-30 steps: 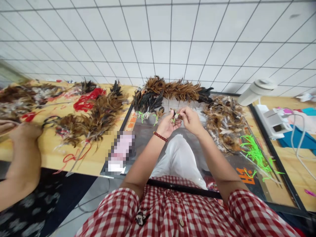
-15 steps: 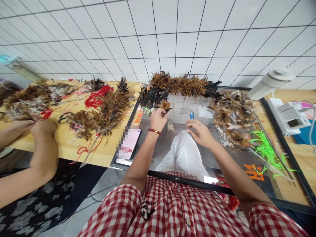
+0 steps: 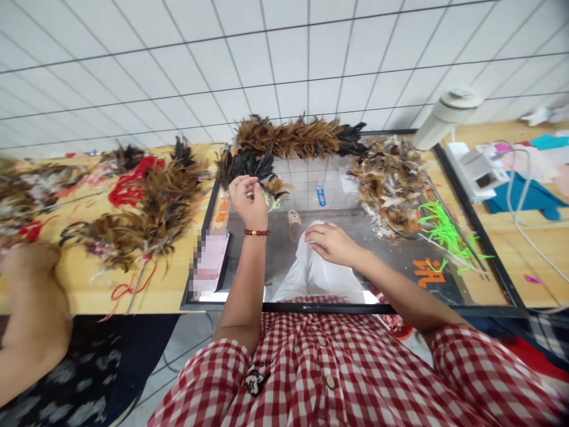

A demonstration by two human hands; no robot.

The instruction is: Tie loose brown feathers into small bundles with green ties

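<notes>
My left hand [image 3: 246, 198], with a red bead bracelet at the wrist, is raised over the left part of a glossy black-framed panel [image 3: 267, 270]. Its fingers are curled in, and whatever they may hold is hidden. Just behind it are black feathers [image 3: 255, 163], and beside it lie a tuft of brown feathers [image 3: 278, 187] and a bright green strip [image 3: 273, 203]. My right hand [image 3: 331, 242] hovers or rests over the panel's middle, palm down, fingers extended and holding nothing. Beyond it is a small blue U-shaped tool [image 3: 320, 195].
A brown feather garland [image 3: 297, 136] runs along the back. To the right are a feather pile [image 3: 391, 184], green strips [image 3: 448, 234], a white bottle [image 3: 447, 121] and a white charger [image 3: 482, 172]. A phone [image 3: 211, 261] lies left. Another person's arm [image 3: 38, 302] works beside more feathers [image 3: 155, 207].
My left hand has moved left and up, off the brown feather tuft it was pinching. My right hand has turned flatter, its fingers pointing left. The camera view has shifted to the right.
</notes>
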